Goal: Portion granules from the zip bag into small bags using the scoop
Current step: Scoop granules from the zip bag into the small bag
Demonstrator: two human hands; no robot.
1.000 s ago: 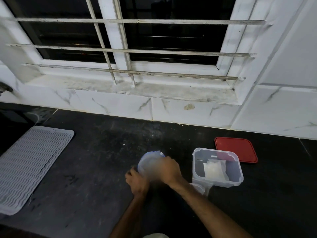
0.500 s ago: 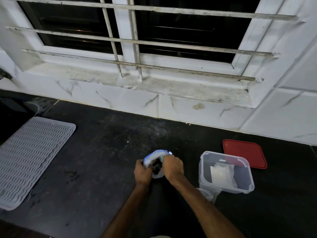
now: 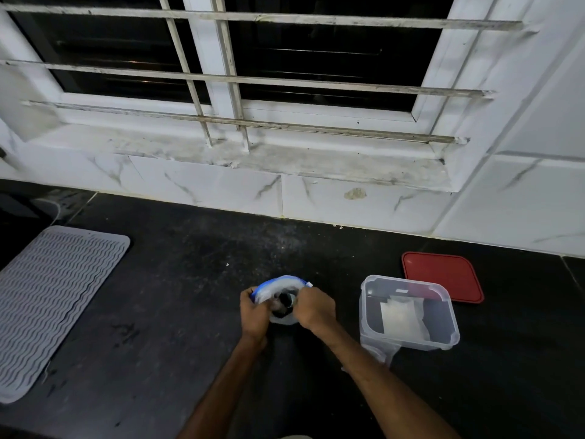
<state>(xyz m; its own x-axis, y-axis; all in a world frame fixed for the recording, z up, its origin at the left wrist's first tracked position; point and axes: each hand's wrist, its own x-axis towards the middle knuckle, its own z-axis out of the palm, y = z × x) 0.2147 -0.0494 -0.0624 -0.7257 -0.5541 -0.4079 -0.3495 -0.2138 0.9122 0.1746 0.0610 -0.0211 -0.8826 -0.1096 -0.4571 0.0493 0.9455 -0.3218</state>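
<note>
Gripping the zip bag low at 6 o'clock over the tabletop, using the left hand at 9 o'clock of its mouth and the right hand at 3 o'clock, fingers curling tight onto the plastic. Probably risking a sudden give by pulling too hard: jerking the bag, tipping it, scattering granules short of the clear tub at 3 o'clock.
</note>
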